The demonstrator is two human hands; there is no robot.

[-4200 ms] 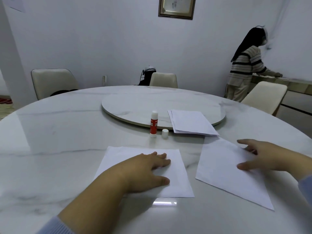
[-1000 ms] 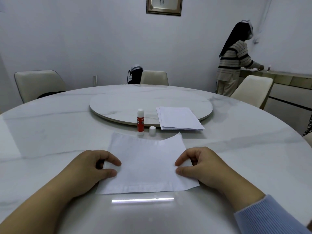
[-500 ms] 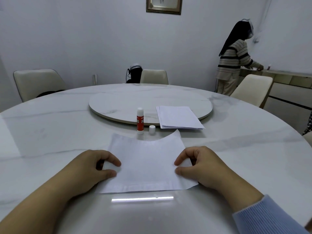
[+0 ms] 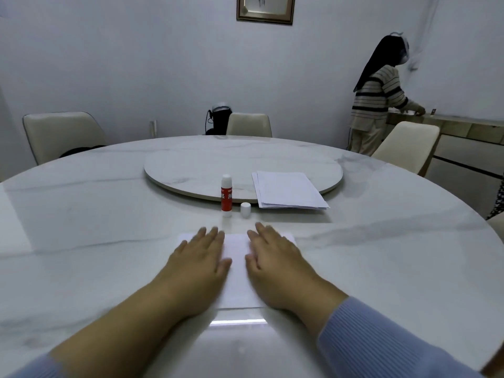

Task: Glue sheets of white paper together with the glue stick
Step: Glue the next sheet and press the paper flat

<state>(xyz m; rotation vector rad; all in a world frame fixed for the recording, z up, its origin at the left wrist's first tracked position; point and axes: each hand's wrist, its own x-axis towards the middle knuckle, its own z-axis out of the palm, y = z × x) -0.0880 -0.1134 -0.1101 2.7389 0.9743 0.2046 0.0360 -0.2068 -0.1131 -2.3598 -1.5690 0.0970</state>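
Filling most of the view: a round white marble table (image 4: 109,214), with a raised round turntable (image 4: 191,165) of the same stone at its centre. Standing around the far rim: three cream chairs, one at far left (image 4: 60,135), one at the back (image 4: 249,124), one at far right (image 4: 406,144). Beyond the right chair, a person in a striped top (image 4: 379,96), turned toward a side counter (image 4: 469,126); higher on the wall, a framed picture (image 4: 266,9). Resting partly on the turntable's near right edge and overhanging it toward the viewer: a loose stack of white paper (image 4: 289,190). Lying on the table near the viewer: the white sheets (image 4: 236,268), mostly covered, showing only as a strip between the hands and as corners at either side. Pressed flat on those sheets, palm down, fingers extended and grasping nothing: left hand (image 4: 197,266), with right hand (image 4: 275,266) beside it in the same open, flattened pose, blue sleeves at both wrists. Standing upright just beyond the sheets, apart from both hands: a red and white glue stick (image 4: 226,196), uncapped. Sitting just right of it: its small white cap (image 4: 245,210).
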